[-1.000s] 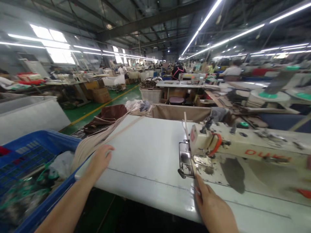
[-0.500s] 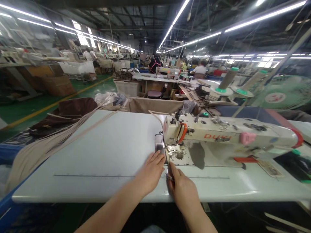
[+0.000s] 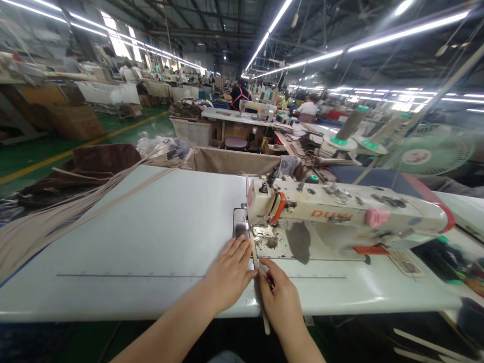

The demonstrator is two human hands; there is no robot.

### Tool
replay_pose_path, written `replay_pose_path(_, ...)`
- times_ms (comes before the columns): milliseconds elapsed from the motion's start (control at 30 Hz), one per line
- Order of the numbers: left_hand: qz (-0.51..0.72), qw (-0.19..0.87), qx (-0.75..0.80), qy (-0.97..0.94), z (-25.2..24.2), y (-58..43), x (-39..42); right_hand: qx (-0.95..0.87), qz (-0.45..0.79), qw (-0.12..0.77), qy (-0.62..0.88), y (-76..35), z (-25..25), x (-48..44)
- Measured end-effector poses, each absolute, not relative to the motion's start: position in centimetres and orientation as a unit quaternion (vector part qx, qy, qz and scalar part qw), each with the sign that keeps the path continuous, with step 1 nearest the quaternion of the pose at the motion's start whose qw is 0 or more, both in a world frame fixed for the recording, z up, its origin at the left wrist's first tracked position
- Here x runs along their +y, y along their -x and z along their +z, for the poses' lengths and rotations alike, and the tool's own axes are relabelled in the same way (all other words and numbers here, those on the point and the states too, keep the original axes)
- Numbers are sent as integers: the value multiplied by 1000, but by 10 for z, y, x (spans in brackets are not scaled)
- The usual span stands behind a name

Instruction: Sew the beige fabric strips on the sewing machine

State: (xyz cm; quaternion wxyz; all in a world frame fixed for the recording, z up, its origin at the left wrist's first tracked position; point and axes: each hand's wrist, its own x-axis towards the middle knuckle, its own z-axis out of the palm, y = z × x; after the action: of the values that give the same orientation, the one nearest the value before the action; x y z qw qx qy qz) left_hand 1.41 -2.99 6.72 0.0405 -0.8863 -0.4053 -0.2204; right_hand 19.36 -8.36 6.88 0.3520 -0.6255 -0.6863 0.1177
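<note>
A narrow beige strip (image 3: 254, 254) runs from beneath the presser foot of the sewing machine (image 3: 340, 212) toward me. Its loose end hangs past the table's front edge. My left hand (image 3: 230, 275) lies flat beside the strip, fingers stretched toward the metal plate (image 3: 241, 229), its thumb reaching the strip. Closed around the strip just in front of the machine is my right hand (image 3: 279, 295), thumb and forefinger pinching. A small dark, shiny object shows within the right hand's fingers; what it is I cannot make out.
Many long beige strips (image 3: 86, 201) drape over the table's left side. Thread cones (image 3: 350, 126) and a green fan (image 3: 431, 151) stand at the right. A fabric-lined bin (image 3: 234, 160) sits behind the white table (image 3: 132, 232). Other people work farther back.
My right hand has shifted slightly toward me along the strip, and the strip's loose end now shows below it. The left hand stays flat. The whole view has swung slightly right.
</note>
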Motion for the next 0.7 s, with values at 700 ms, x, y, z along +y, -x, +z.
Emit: replay_pose_path(700,-223,29,-394,891,60,-12,-27,-678,139,388,608,-193,72,-87)
